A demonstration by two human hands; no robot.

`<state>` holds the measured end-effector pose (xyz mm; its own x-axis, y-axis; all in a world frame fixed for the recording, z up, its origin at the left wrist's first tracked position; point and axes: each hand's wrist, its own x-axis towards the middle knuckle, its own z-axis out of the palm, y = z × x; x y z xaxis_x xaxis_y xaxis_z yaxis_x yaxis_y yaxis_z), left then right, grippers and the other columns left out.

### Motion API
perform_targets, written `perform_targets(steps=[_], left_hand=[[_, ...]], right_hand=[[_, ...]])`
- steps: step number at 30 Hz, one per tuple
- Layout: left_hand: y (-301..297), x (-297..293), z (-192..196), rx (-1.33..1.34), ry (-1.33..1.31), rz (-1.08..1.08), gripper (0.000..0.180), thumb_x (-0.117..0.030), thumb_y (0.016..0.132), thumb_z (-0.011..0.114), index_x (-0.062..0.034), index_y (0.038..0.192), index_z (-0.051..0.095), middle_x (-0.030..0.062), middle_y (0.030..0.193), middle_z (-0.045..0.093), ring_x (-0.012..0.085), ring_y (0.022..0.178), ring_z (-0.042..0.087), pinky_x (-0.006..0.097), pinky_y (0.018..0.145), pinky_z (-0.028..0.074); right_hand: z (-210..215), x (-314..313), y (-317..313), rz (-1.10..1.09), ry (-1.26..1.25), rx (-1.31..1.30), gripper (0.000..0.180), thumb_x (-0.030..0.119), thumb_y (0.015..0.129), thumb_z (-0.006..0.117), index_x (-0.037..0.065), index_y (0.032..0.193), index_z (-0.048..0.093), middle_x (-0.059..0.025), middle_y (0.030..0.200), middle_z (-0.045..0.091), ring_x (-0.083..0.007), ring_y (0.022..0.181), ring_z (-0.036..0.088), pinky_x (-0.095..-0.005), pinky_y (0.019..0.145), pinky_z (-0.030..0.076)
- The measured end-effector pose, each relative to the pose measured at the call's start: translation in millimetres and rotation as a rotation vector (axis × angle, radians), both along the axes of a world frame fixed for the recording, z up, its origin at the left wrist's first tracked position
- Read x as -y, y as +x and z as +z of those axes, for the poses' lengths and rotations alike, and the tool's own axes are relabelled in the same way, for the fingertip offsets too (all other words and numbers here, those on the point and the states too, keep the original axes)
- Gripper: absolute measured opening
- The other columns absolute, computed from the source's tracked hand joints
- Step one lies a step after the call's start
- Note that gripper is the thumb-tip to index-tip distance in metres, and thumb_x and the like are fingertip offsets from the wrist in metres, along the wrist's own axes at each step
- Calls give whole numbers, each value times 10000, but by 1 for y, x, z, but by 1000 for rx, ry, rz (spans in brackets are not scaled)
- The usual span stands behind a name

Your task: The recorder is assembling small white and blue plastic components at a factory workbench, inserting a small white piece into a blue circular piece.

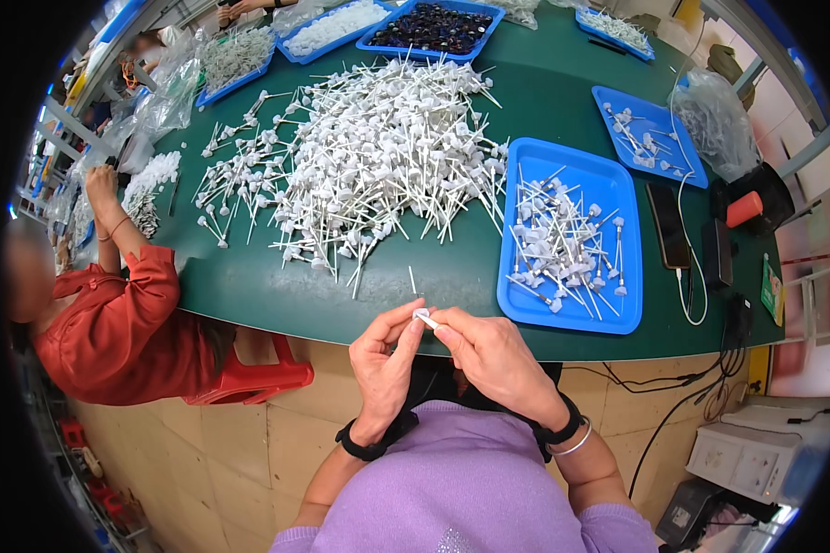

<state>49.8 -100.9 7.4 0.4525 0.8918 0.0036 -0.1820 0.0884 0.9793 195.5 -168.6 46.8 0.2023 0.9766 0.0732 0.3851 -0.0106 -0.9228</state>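
Observation:
At the table's near edge, my left hand (384, 367) and my right hand (496, 358) meet, fingertips pinched together. Between them is a small white plastic piece with a short stem (424, 316), mostly covered by my fingers. A single thin white tube (412, 279) lies on the table just beyond. Farther off spreads a big heap of white plastic heads with thin tubes (387, 152), like small pump heads. To the right of my hands, a blue tray (630, 304) holds more such pieces (567, 240), some with a grey metallic section.
Blue trays of thin tubes (240, 55), white pieces (341, 26) and dark pieces (433, 29) line the far side. A smaller blue tray (673, 164), a phone (669, 226) and its cable are at right. A person in red (111, 323) sits at left by a red stool (267, 378).

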Motion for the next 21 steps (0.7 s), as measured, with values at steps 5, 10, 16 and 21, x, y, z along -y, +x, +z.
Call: perform_targets(steps=[5, 10, 16, 21], left_hand=[[0, 1, 1, -6, -3, 5, 249, 6, 955, 602, 58, 1196, 632, 132, 1073, 717, 120, 988, 666, 234, 887, 509], [0, 2, 1, -33, 12, 9, 245, 0, 952, 611, 56, 1190, 638, 127, 1064, 720, 113, 982, 664, 226, 875, 507], [1, 2, 3, -21, 8, 4, 247, 3, 950, 614, 53, 1191, 640, 118, 1055, 721, 103, 968, 661, 219, 864, 502], [0, 2, 0, -18, 0, 1, 253, 5, 947, 617, 53, 1195, 640, 113, 1051, 722, 97, 961, 659, 214, 853, 501]], right_hand=[[5, 2, -4, -23, 87, 223, 137, 106, 953, 588, 15, 1056, 583, -212, 756, 630, -415, 663, 616, -473, 538, 450], [3, 4, -4, -42, 124, 283, 134, 95, 943, 592, 17, 1052, 586, -203, 771, 639, -408, 659, 620, -475, 533, 455], [2, 4, 0, -2, 94, 184, 128, 96, 948, 586, 15, 1047, 584, -199, 755, 634, -408, 656, 617, -477, 529, 452], [1, 6, -2, -32, 128, 292, 141, 118, 955, 583, 31, 1066, 582, -180, 739, 630, -392, 645, 623, -469, 521, 454]])
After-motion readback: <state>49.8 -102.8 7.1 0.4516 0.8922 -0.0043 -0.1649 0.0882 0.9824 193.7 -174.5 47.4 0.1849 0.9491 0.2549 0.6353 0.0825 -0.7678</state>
